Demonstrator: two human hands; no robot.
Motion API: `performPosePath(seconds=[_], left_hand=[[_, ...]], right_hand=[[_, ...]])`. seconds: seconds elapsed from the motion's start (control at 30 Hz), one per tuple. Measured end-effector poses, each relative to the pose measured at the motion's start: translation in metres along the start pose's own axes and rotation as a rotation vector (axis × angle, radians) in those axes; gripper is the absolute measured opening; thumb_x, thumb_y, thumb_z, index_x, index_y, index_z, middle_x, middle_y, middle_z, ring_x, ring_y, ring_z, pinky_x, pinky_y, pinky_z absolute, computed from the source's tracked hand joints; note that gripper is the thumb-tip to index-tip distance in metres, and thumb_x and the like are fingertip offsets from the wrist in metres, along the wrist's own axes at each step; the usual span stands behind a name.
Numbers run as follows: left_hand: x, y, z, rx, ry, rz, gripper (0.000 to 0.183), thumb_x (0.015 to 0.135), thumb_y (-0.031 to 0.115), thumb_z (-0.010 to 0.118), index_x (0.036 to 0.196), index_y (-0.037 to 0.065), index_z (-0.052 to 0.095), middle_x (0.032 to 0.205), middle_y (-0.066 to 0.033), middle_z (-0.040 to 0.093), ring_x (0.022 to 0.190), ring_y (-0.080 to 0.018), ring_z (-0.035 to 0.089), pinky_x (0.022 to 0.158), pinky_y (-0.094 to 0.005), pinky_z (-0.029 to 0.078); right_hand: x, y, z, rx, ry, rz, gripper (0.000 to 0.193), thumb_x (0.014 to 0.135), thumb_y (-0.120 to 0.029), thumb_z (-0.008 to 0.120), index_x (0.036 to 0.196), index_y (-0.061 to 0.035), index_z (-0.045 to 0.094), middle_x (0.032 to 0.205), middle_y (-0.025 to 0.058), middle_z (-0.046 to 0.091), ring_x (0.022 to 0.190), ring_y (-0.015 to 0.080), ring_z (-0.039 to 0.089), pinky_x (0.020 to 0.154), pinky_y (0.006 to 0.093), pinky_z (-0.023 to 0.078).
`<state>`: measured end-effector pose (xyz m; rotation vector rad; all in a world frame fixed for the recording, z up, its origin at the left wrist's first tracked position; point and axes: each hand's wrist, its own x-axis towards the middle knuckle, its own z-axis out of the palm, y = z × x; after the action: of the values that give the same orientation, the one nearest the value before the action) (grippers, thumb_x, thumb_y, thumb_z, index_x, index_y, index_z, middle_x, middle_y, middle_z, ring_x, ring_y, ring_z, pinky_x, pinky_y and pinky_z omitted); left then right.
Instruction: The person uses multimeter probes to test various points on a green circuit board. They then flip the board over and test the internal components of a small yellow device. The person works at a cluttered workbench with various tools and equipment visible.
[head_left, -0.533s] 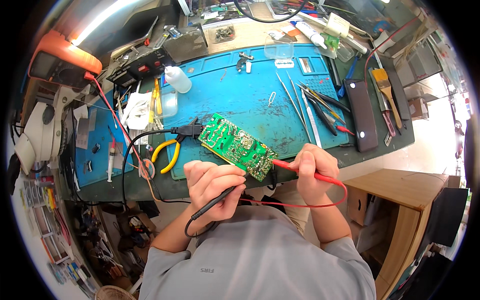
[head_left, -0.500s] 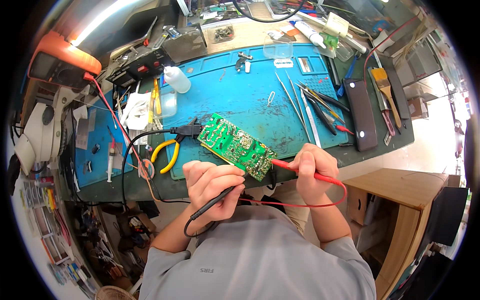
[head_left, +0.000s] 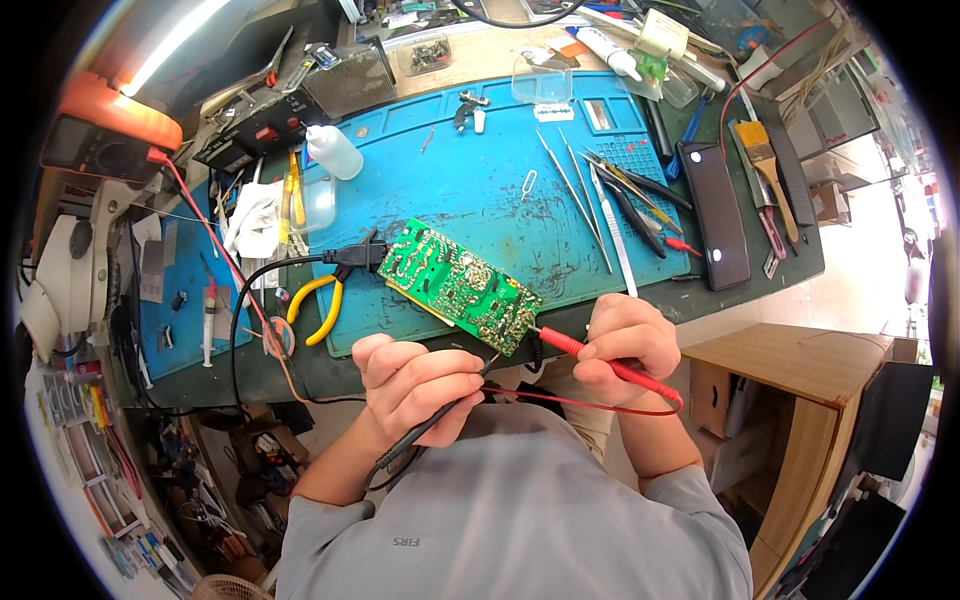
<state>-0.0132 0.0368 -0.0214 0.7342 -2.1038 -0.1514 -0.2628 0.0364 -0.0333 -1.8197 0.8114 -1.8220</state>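
A green circuit board (head_left: 462, 285), solder side up, lies aslant across the front edge of the blue mat. A black power plug (head_left: 362, 256) on a cable meets its left end. My left hand (head_left: 420, 388) is closed around a black test probe (head_left: 437, 418), whose tip points up toward the board's near edge. My right hand (head_left: 628, 350) is closed on a red test probe (head_left: 570, 345). Its tip is at the right end of the board; whether it touches, I cannot tell. Leads from the probes run left toward an orange multimeter (head_left: 110, 135).
Yellow-handled pliers (head_left: 322, 312) lie left of the board. A white squeeze bottle (head_left: 333, 152) stands behind them. Tweezers (head_left: 572, 195), black-handled pliers (head_left: 640, 222), a dark phone (head_left: 712, 215) and a brush (head_left: 765, 165) lie to the right. A wooden cabinet (head_left: 790, 365) stands at the right.
My right hand has shifted its hold, and more of the red probe now shows. The black probe's tip now shows beside the board. The whole view has shifted slightly.
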Motion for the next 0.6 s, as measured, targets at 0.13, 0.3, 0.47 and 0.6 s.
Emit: performPosePath(seconds=[0.13,0.3,0.47,0.6], left_hand=[[0.0,0.001,-0.0007,0.005,-0.001,-0.008,0.024,0.078,0.019,0.078,0.1,0.02,0.067,0.1,0.0099,0.074,0.081,-0.0134,0.052,0.079,-0.0324,0.033],[0.0005,0.0007,-0.0001,0.001,-0.002,-0.015,0.023,0.078,0.019,0.077,0.099,0.02,0.067,0.099,0.0098,0.074,0.081,-0.0133,0.052,0.079,-0.0322,0.033],[0.0008,0.0011,0.0004,0.006,0.0,-0.021,0.022,0.078,0.019,0.077,0.099,0.02,0.068,0.099,0.0099,0.074,0.081,-0.0134,0.052,0.079,-0.0321,0.032],[0.0007,0.0011,0.0008,0.01,0.005,-0.017,0.022,0.078,0.019,0.077,0.098,0.02,0.068,0.099,0.01,0.074,0.081,-0.0134,0.052,0.079,-0.0321,0.032]], right_hand=[[0.0005,0.0009,0.0027,-0.003,-0.003,-0.011,0.032,0.077,-0.03,0.091,0.083,-0.006,0.071,0.068,0.0016,0.062,0.054,0.0129,0.054,0.046,0.0256,0.039],[-0.0005,0.0004,-0.0019,-0.013,-0.051,0.044,0.036,0.086,-0.042,0.081,0.08,-0.0073,0.07,0.068,0.0009,0.063,0.055,0.0144,0.058,0.047,0.0266,0.042],[-0.0021,0.0017,-0.0019,-0.007,-0.076,0.087,0.041,0.094,-0.044,0.072,0.076,-0.0075,0.068,0.066,0.0016,0.063,0.054,0.0165,0.059,0.048,0.0279,0.044],[-0.002,0.0023,-0.0018,-0.02,-0.093,0.08,0.034,0.096,-0.034,0.072,0.075,-0.0074,0.067,0.065,0.0015,0.063,0.054,0.017,0.059,0.048,0.0284,0.045]])
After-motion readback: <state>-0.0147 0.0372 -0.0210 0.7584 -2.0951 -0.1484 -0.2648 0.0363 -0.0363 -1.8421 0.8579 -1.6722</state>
